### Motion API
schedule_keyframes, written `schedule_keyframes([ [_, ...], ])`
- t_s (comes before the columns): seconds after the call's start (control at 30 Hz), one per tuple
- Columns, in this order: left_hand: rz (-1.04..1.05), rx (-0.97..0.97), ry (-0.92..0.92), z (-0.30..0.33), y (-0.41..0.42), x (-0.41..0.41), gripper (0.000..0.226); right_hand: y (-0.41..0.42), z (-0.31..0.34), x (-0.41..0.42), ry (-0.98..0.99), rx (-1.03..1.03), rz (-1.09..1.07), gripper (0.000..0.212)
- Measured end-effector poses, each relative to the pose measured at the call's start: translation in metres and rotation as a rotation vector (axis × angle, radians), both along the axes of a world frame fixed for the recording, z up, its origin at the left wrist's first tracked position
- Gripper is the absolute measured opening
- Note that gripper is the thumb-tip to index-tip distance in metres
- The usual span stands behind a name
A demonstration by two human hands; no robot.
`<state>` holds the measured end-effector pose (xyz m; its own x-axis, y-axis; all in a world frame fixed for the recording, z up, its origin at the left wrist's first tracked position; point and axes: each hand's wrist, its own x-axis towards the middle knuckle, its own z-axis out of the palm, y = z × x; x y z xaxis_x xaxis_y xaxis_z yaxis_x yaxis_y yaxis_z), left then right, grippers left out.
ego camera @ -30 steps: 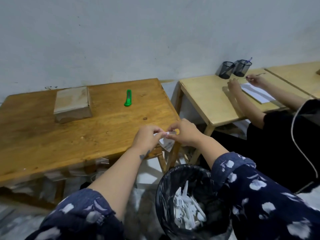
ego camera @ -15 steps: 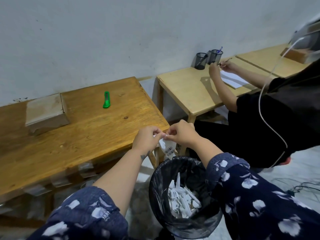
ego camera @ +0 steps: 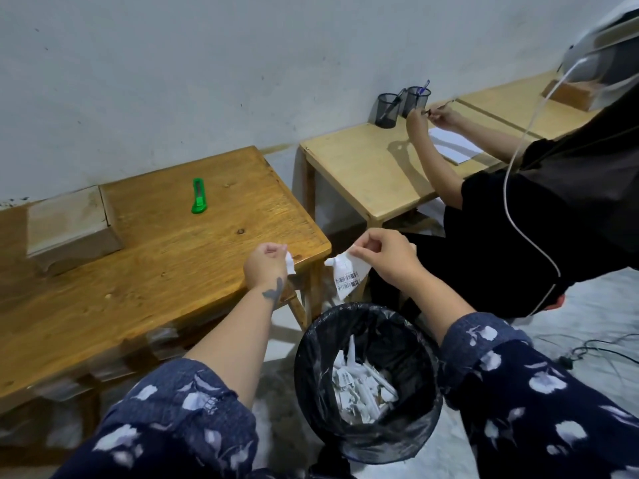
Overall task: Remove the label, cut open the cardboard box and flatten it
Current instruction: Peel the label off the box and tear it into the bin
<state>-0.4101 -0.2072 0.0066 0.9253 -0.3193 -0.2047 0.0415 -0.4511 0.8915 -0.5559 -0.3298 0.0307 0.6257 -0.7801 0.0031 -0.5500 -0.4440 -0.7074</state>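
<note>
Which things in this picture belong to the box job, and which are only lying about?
For the job:
- brown cardboard box
- green plastic utility knife
- torn white paper label piece in right hand
- smaller white label scrap in left hand
- black-lined waste bin

Lying about:
- two black mesh pen cups
- white paper sheet

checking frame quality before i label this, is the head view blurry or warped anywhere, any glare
Head view: wide-angle bend, table edges and wall line curve; hands sharp, barcode on the label piece visible but unreadable; bin liner shows soft glints; dim, even light, faint shadows; no harsh glare.
</note>
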Motion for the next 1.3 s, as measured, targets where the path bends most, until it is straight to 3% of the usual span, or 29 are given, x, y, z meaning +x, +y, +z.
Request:
schedule_keyframes([
  [0.2, -0.363, -0.116, 0.135, 0.006, -0.023, -0.024, 0.013, 0.003, 0.000, 0.004, 0.036, 0.057, 0.027, 0.016],
  [0.3, -0.508, -0.137, 0.254, 0.011, -0.026, -0.026, 0.027, 0.003, -0.002, 0.003, 0.042, 0.061, -0.055, 0.014],
  [0.4, -0.612, -0.116, 0.236, 0.005, -0.028, -0.027, 0.018, 0.001, -0.010, 0.004, -0.002, 0.147, -0.099, 0.009],
  [0.43, -0.615, -0.105, 0.222, 0.002, -0.028, -0.027, 0.012, 0.001, -0.013, 0.004, -0.035, 0.183, -0.112, 0.003],
  [0.47, -0.606, -0.083, 0.205, -0.001, -0.029, -0.026, 0.006, 0.001, -0.016, 0.004, -0.070, 0.222, -0.128, 0.010],
  [0.57, -0.509, -0.051, 0.190, -0.007, -0.034, -0.022, 0.002, -0.001, -0.020, 0.005, -0.190, 0.429, -0.213, 0.053],
  [0.63, -0.391, -0.056, 0.219, -0.009, -0.038, -0.022, 0.009, 0.000, -0.020, 0.006, -0.243, 0.523, -0.255, 0.064],
  [0.73, -0.240, -0.083, 0.267, -0.010, -0.043, -0.024, 0.030, 0.000, -0.021, 0.004, -0.211, 0.501, -0.320, 0.049],
  [0.87, -0.258, -0.157, 0.393, -0.016, -0.051, -0.022, 0.034, 0.002, -0.023, 0.002, -0.211, 0.620, -0.266, 0.011],
  [0.97, -0.295, -0.208, 0.535, -0.015, -0.054, -0.026, 0.038, -0.001, -0.026, 0.005, -0.255, 0.610, -0.321, 0.022],
  [1.13, -0.343, -0.169, 0.429, -0.008, -0.056, -0.029, 0.033, -0.013, -0.029, 0.001, -0.230, 0.551, -0.356, 0.014],
  [1.3, -0.239, -0.055, 0.267, -0.004, -0.056, -0.033, 0.029, -0.016, -0.024, -0.001, -0.232, 0.495, -0.301, 0.011],
])
